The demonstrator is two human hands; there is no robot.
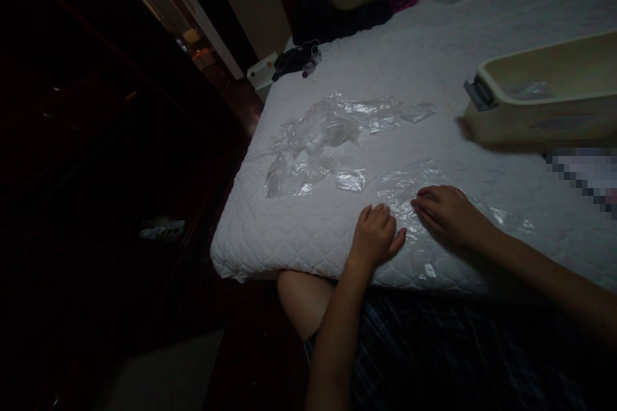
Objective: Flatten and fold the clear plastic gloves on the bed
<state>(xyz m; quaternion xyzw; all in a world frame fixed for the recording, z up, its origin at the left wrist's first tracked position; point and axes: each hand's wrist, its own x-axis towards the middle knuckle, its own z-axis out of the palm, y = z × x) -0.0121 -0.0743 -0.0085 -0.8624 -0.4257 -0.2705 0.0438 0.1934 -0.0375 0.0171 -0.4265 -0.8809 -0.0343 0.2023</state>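
Plaid-covered lap nearest, up against quilted bed. Left hand palm down, loosely spread, gripping nothing visible, perhaps bracing. Right hand half-curled over clear plastic; pinching or just pressing, can't say. Flat on bed between the two, probably for support from below. Crumpled plastic pieces beyond, seemingly apart for room; cream tub farther right, likely for easy reach.
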